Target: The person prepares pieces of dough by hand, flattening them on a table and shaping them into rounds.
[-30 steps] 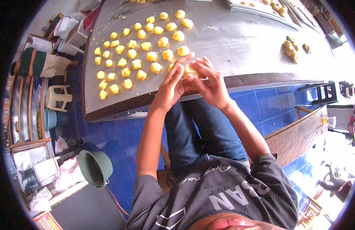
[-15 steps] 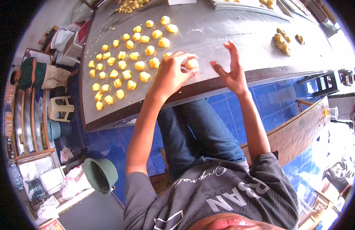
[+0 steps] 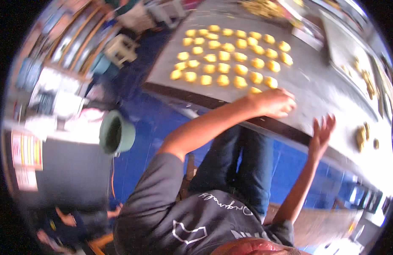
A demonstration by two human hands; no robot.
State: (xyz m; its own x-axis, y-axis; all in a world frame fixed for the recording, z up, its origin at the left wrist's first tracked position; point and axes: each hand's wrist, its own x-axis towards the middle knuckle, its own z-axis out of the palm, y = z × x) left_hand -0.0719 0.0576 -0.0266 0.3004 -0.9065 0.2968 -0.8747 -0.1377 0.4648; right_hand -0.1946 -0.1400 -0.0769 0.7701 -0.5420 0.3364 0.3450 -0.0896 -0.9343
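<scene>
Left hand (image 3: 276, 103): curled, can't tell contents.
Right hand (image 3: 323, 132): fingers spread, seemingly empty.
Yellow dough balls (image 3: 240, 57): ahead-left, nearer your left hand.

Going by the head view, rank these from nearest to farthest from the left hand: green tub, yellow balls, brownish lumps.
1. Yellow balls: on the table, closest ones just beyond the left hand.
2. Brownish lumps: far right on the table.
3. Green tub: off the table, left.
</scene>
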